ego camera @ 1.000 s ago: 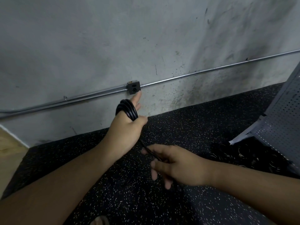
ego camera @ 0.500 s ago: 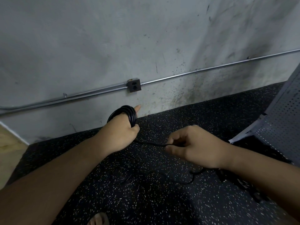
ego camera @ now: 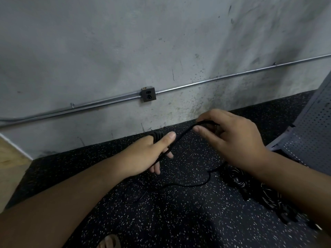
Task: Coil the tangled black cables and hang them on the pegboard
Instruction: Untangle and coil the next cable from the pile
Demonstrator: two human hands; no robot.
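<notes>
where the left hand [ego camera: 143, 156] was: centre of the frame, thumb straight, fingers [ego camera: 156, 168] loosely extended, a black cable coil [ego camera: 157, 136] wound round it.
right hand [ego camera: 238, 138]: right of centre, apart from the left, fingertips [ego camera: 198, 129] pinching the cable strand [ego camera: 184, 133] stretched between both hands.
loose cable [ego camera: 188, 185]: trailing over the speckled floor mat [ego camera: 161, 212] below the hands.
tangled pile [ego camera: 268, 196]: lower right, under the right forearm.
pegboard [ego camera: 313, 131]: right edge, grey and perforated.
outlet [ego camera: 148, 94]: on the wall [ego camera: 107, 51], upper centre.
</notes>
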